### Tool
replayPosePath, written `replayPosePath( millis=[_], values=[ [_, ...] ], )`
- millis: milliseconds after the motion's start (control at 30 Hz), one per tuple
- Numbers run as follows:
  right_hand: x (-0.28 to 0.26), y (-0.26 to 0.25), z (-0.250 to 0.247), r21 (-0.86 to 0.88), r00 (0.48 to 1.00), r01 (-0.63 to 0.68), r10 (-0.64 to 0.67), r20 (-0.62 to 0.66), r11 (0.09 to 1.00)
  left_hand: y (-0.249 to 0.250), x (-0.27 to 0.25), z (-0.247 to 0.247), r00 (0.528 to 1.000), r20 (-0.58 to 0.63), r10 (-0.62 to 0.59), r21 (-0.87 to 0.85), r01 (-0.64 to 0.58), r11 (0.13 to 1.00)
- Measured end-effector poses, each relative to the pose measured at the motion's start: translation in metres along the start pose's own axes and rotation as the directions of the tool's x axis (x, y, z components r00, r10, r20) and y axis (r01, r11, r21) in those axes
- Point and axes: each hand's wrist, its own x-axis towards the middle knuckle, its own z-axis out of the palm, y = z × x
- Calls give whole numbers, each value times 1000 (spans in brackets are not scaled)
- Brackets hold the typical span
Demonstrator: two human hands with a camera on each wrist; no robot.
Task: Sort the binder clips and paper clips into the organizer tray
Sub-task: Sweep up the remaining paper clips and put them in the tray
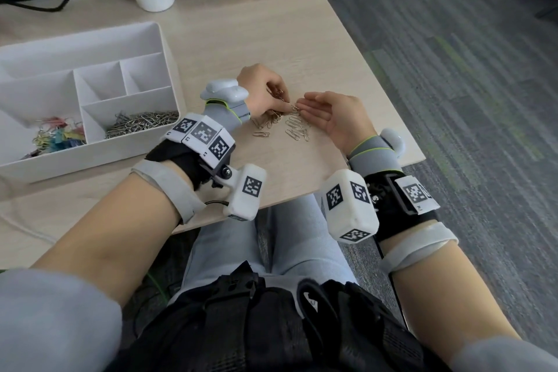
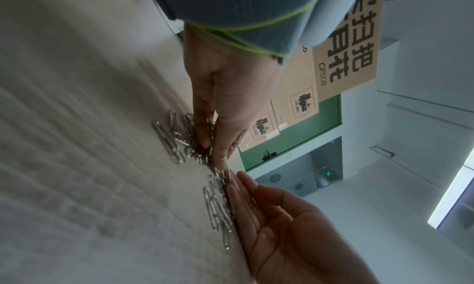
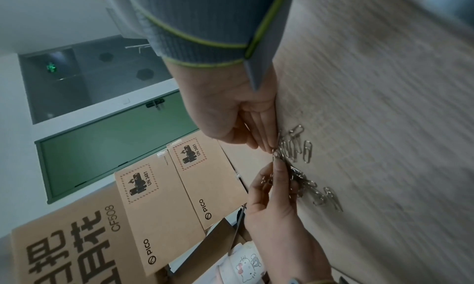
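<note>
1. The left hand [image 1: 262, 93] pinched a bunch of paper clips [image 1: 276, 96] in curled fingers; the right hand [image 1: 333, 118] lay spread, palm up, its fingertips [image 1: 302, 112] meeting the left's.
2. At far left, the white organizer tray [image 1: 90, 157] held coloured binder clips [image 1: 57, 133] in one compartment and a silver paper-clip heap [image 1: 142, 124] in the next.
3. Loose paper clips [image 1: 294, 129] lay on the wooden desk [image 1: 271, 39] between the two hands.

Even daylight, soft shadows; head view sharp w/ bent edges; wrist views dimmer, motion-blurred, desk grain smeared.
</note>
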Motion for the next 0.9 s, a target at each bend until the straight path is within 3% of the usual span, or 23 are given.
replayPosePath(
  millis=[167, 433, 700, 800, 900],
  values=[
    [1, -4, 0, 109, 998, -59, 58, 16, 992, 6, 5, -8, 999, -9, 39, -59, -40, 997],
    [0, -10, 13, 307, 985, -138, 96, 147, 942, 43, 11, -3, 983, 62, 175, -74, -170, 983],
    [0, -18, 9, 472, 976, -187, 109, 187, 861, 63, 9, -9, 953, 176, 248, -102, -233, 967],
    [-4, -19, 8, 502, 979, -170, 86, 185, 848, 60, 8, -16, 957, 138, 253, -167, -230, 959],
    [-5, -17, 5, 546, 978, -191, 113, 174, 815, 53, 10, -19, 977, -31, 212, -225, -213, 951]
  ],
)
